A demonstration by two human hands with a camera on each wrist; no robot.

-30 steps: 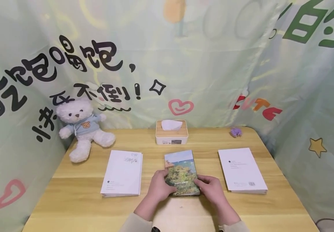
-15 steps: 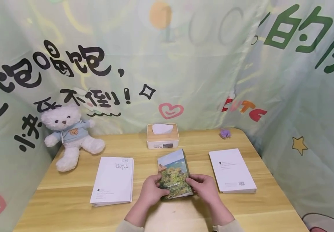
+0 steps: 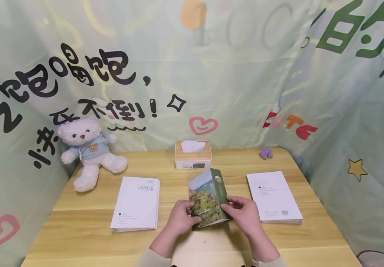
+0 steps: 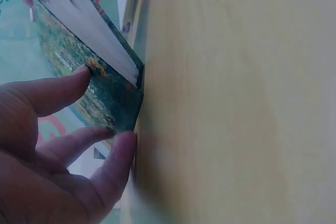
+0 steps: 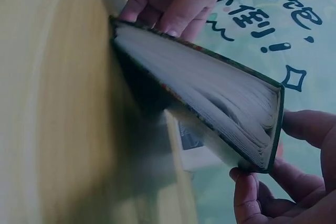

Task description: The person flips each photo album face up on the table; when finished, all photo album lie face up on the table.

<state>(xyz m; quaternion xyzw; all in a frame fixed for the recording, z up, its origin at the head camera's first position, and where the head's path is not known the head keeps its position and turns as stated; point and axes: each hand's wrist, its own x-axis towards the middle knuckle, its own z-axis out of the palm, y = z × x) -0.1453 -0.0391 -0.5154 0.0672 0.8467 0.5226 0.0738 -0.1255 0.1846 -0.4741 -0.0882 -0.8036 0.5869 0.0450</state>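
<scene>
A small photo album (image 3: 206, 202) with a painted seaside cover and green spine is tilted in the middle of the table, its spine side raised. My left hand (image 3: 181, 218) holds its left edge, the thumb on the front cover. At the spine, my right hand (image 3: 245, 215) pinches it between thumb and fingers. In the left wrist view, the album (image 4: 79, 72) has its lower edge right by the tabletop, close to the fingertips of my left hand (image 4: 58, 182). White page edges of the album (image 5: 210, 93) show between its covers in the right wrist view.
White albums lie on either side: one at left (image 3: 136, 204) with handwriting, another at right (image 3: 275, 196). Farther back are a tissue box (image 3: 193, 161), a white teddy bear (image 3: 91, 152) and a purple flower-like item (image 3: 266, 153). Printed fabric (image 3: 165, 66) surrounds the wooden table (image 3: 88, 241).
The album has turned from lying nearly face-up to tilted, its spine side lifting so the green spine shows. Both hands have kept hold of it. The head view has shifted slightly.
</scene>
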